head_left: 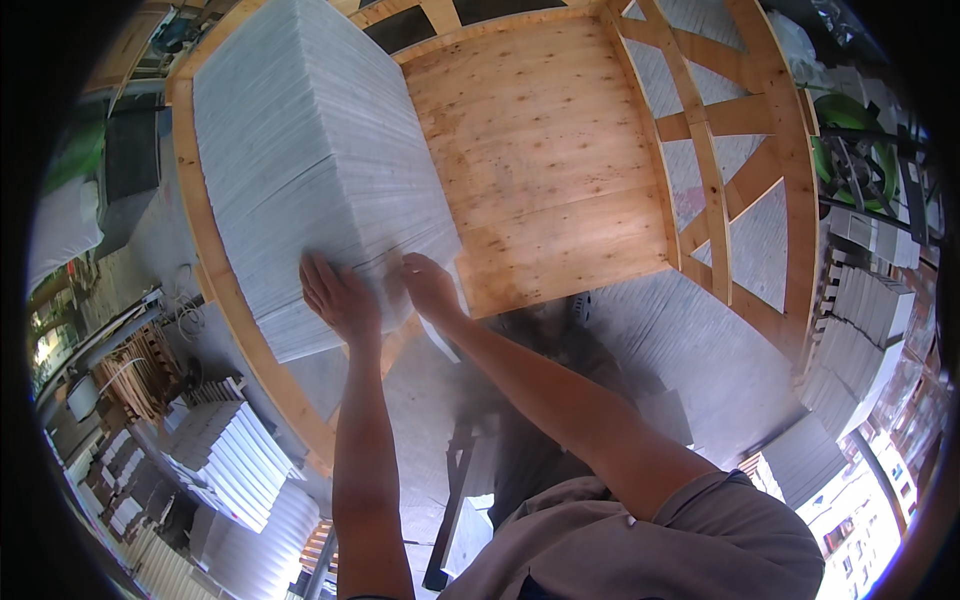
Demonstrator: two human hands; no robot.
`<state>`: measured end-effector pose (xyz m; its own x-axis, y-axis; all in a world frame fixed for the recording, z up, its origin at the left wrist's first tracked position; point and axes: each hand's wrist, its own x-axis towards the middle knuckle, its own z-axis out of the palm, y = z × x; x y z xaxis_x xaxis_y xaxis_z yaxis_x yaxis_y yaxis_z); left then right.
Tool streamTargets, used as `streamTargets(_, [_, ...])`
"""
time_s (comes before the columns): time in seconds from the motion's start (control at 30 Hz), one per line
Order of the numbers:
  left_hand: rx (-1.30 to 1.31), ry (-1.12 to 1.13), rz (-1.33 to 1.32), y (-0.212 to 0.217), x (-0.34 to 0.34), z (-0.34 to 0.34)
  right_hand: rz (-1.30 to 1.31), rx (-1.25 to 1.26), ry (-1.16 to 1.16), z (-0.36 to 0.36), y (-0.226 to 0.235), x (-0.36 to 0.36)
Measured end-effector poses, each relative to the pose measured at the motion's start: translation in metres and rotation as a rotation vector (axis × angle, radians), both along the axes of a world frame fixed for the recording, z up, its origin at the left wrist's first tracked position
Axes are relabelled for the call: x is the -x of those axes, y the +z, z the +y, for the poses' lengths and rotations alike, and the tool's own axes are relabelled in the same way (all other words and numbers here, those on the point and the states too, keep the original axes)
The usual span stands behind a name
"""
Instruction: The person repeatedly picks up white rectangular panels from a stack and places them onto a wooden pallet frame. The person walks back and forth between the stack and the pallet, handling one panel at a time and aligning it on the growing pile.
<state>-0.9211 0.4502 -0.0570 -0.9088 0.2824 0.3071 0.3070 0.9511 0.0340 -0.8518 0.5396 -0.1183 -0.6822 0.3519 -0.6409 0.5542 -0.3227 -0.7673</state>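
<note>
While both bare hands work at the near end of a block of pale grey sheets [270,170], the sheets stand tightly packed in a large open wooden crate [190,165]. The left hand [342,298] lies on the block with its palm down and fingers loosely extended, pressing or steadying it rather than gripping. Just to its right, the right hand [430,288] has its fingers partly curled at the block's near corner; whether it pinches a sheet cannot be told. A narrow white strip [438,340] hangs just below the right hand.

The work looks partway along. Ahead of the hands and to their left, the block fills that side of the crate, its sheets lined up closely with only fine gaps showing. Ahead and to the right of the right hand, a bare plywood panel [560,160] is uncovered, so that side appears to be still unfilled. Farther right is a slatted wooden side [715,200], with gaps between its boards. Well apart from the hands, more pale stacked pieces [855,345] stand to the far right.
</note>
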Motion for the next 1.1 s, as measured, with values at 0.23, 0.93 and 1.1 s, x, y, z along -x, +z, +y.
streamTargets(0.23, [0.085, 0.042, -0.025, -0.003, -0.001, -0.003, 0.032, -0.247, 0.053, -0.008, 0.014, 0.0])
streamTargets(0.93, [0.015, 0.074, -0.111, -0.001, -0.02, -0.012, -0.173, 0.886, -0.059, 0.038, -0.009, 0.043])
streamTargets(1.1, [0.049, 0.098, -0.099, 0.001, -0.022, -0.011, -0.267, 1.336, -0.012, 0.052, -0.007, 0.064])
